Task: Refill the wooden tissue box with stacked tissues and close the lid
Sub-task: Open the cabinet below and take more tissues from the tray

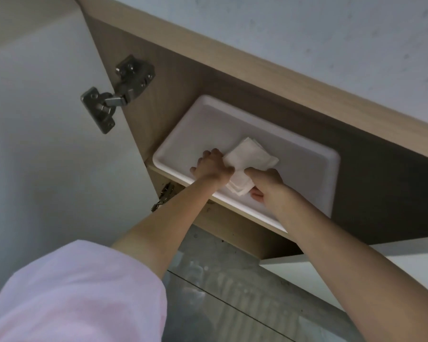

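Observation:
I am looking up into an open wooden cabinet. A white rectangular tray [307, 166] rests on its shelf, and a small stack of white folded tissues [247, 156] sits at the tray's front. My left hand [211, 167] grips the stack's left side. My right hand [266, 181] holds its lower right corner, fingers curled around the edge. Both arms reach up from below. No wooden tissue box is in view.
The white cabinet door [35, 119] stands open on the left, with a metal hinge [116, 95] on it and a second hinge [164, 196] lower down. The cabinet's wooden frame [257, 70] runs overhead under a pale ceiling. A grey wall lies below.

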